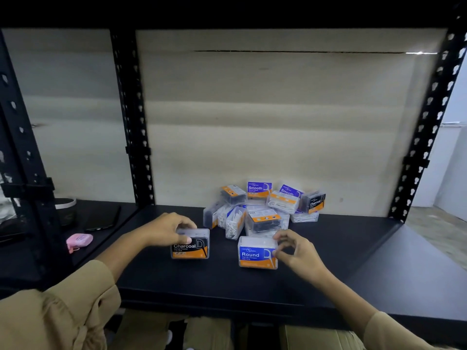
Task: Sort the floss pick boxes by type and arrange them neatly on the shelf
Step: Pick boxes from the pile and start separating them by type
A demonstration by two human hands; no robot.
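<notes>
A jumbled pile of several clear floss pick boxes (262, 208) lies at the back middle of the black shelf (353, 248); I can read purple "Smooth" labels and a black "Charcoal" one. In front of it stand two boxes upright, labels towards me. My left hand (169, 228) grips the top of the black Charcoal box (190, 245) at the left. My right hand (295, 248) holds the right end of the blue Round box (256, 253), fingers on its top corner.
Black perforated uprights (132, 122) frame the bay, with a beige panel behind. In the left bay lie a pink case (79, 241), a dark phone (102, 218) and a round container (65, 207). The shelf's front edge runs just before my forearms.
</notes>
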